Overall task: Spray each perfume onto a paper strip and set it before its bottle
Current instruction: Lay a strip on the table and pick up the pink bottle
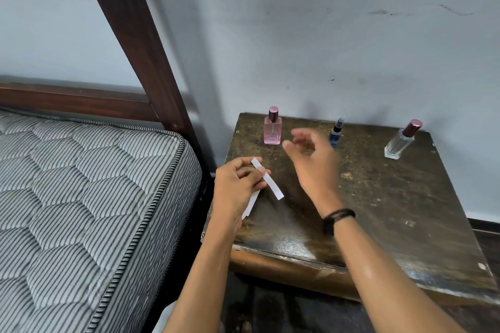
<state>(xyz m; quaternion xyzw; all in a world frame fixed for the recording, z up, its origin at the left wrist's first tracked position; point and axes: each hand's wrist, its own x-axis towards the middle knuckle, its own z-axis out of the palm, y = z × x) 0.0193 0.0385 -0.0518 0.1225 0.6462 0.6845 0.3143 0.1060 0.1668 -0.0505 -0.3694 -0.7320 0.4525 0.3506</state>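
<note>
Holding a few paper strips (266,180) in my left hand (238,184), fingers pinched shut on them, I was near the left edge of the small wooden table (392,211). One strip stuck out across my fingers, white, narrow, flat; at least one more hung below the hand, exact count unclear. My right hand (313,162) hovered over the table, fingers spread and empty, blurred, somewhere between the pink bottle (272,130) and the blue bottle (335,134). All three bottles stood along the far edge by the wall: pink on the left, slim blue in the middle, clear bottle (401,142) on the right. Pink and clear had their dark caps on. No strip lay in front of any bottle, so I judged the task barely started: nothing sprayed that I could see, all three left to do. The pink one looked closest to reach. Mattress (89,197) sat to the left, not involved.
</note>
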